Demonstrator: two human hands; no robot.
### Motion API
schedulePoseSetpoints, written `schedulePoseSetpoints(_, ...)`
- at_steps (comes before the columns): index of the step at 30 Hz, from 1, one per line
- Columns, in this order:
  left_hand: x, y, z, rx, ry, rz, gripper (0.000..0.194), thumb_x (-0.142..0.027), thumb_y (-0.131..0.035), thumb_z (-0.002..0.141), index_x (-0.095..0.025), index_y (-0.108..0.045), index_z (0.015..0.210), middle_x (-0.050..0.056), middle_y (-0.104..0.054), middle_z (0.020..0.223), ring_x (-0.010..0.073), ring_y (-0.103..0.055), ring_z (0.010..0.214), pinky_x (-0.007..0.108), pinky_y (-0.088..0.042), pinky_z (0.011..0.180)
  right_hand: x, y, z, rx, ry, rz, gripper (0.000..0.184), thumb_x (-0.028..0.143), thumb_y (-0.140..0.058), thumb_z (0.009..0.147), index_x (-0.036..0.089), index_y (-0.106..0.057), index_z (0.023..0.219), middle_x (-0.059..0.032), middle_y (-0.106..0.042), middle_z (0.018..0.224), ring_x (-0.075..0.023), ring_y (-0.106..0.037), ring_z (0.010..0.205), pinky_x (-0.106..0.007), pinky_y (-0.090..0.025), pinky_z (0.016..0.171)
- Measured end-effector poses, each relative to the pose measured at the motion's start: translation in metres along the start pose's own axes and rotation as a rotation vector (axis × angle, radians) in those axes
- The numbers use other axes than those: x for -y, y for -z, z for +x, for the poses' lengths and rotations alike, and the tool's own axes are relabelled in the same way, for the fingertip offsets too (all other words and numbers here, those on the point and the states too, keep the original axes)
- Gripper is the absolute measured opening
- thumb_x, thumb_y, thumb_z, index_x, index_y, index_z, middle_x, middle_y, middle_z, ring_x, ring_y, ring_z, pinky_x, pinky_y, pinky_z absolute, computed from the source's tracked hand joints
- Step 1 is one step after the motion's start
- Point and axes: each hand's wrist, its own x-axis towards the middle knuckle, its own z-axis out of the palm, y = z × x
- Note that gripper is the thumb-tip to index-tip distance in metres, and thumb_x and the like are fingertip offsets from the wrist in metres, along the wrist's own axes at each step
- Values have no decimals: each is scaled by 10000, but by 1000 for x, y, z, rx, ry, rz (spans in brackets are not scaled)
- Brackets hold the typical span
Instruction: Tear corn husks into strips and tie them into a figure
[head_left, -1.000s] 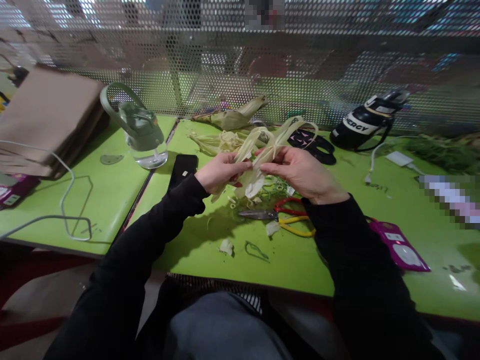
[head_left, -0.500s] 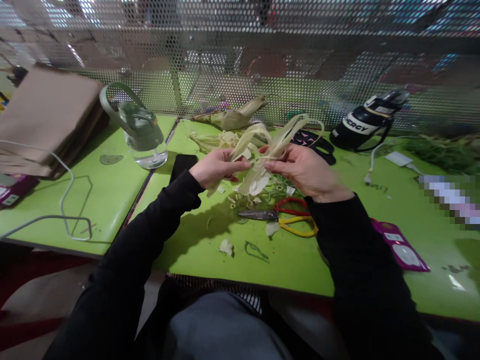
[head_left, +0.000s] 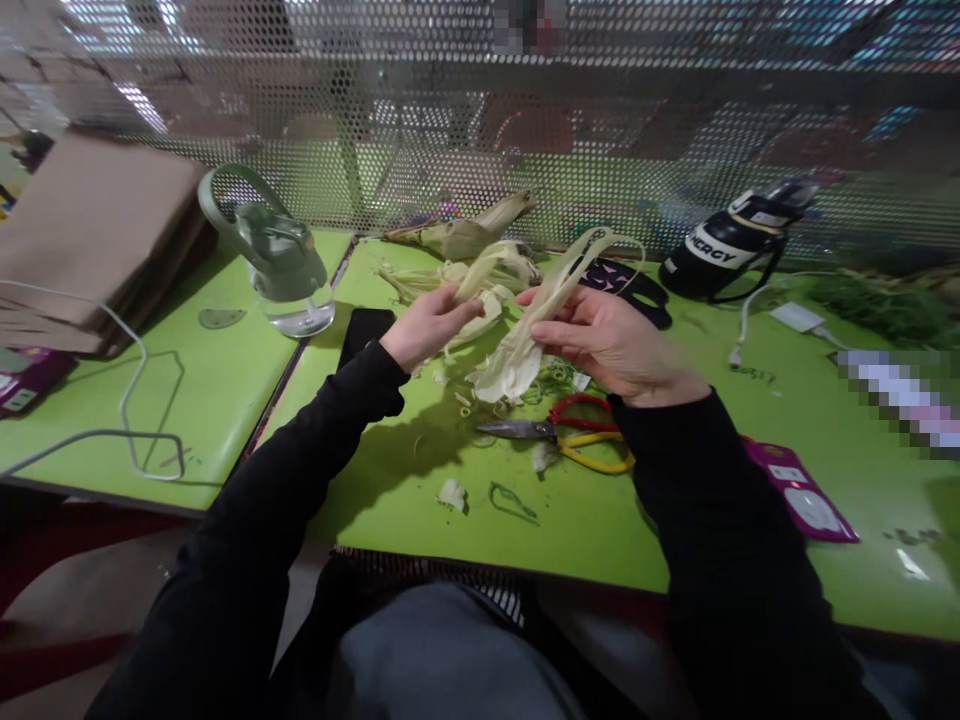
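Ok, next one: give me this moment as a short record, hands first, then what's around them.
left hand: holding a pale husk strip
right hand: pinching a second husk strip
nearer the person: scissors, red and yellow handles
behind: husk bundle
left side: green-lidded bottle
right side: black bottle
surface: green table

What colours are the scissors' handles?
One red handle and one yellow handle; the head view shows them best.

I read "NERGY" on the white band of the black bottle; preceding letter unclear. Dark marks on the tabletop: illegible to me.
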Motion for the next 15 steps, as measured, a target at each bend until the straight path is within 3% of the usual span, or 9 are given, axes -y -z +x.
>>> schedulePoseSetpoints(3,-10,-9,-10,142,60,-140,308,-273,-412,1001,-142,-642,844,-19,-474,687,91,-431,601,232,-347,587,-5,-3,2,3,22,-4,300,184,-825,674,241,-730,952,14,-729,867,-156,-688,838,-340,-596,857)
schedulePoseSetpoints(5,-11,-15,-13,105,92,-256,333,-199,-355,1005,-144,-626,819,-21,-459,659,89,-441,594,217,-360,583,-7,-6,1,21,40,-21,296,201,-840,670,224,-723,941,7,-740,906,-155,-694,863,-356,-585,899)
schedulePoseSetpoints(11,-8,-28,-10,61,221,-467,205,-89,-447,968,-127,-614,854,-22,-572,703,72,-522,621,190,-416,610,-8,-15,-3,57,73,-99,308,270,-856,668,216,-707,931,-21,-762,995,-217,-710,974,-420,-573,955)
schedulePoseSetpoints(15,-5,-29,-9,81,220,-430,206,-107,-505,959,-127,-601,778,-52,-499,581,48,-412,486,186,-373,540,-11,-21,-2,42,97,-215,345,246,-831,695,225,-704,1015,-26,-761,1053,-234,-707,1008,-447,-557,995)
